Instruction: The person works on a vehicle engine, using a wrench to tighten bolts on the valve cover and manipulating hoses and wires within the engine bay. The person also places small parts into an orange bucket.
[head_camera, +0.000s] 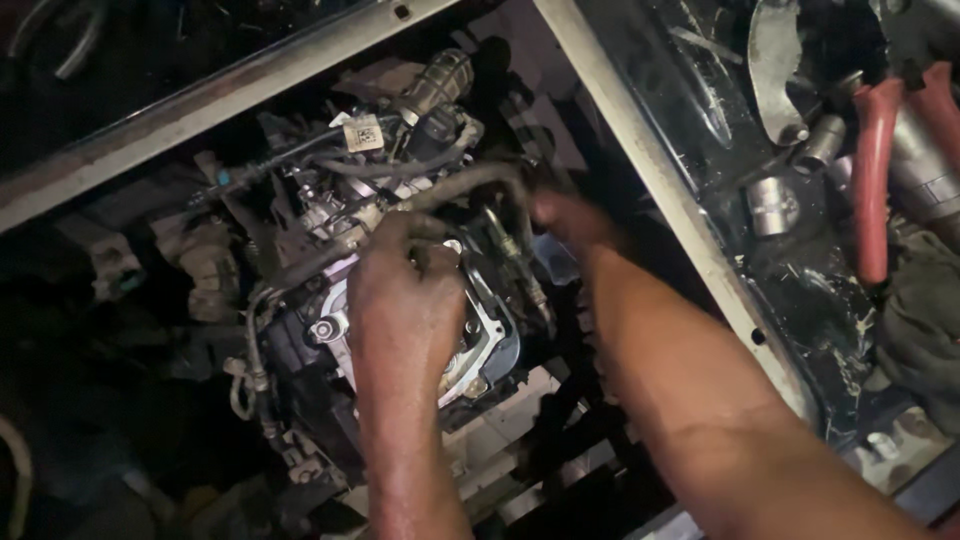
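Head view: the left hand (405, 290) lies knuckles-up on the round grey metal engine cover (480, 330), fingers curled at its upper edge, its grip hidden. The right hand (570, 220), just beside it, closes its grip around the dirty grey rubber hose (470, 180) arching above the cover. Red-handled pliers (872, 180) lie well apart at right.

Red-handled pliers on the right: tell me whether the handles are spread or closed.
Spread. The red-handled pliers lie among sockets, their two red grips diverging with a gap between them.
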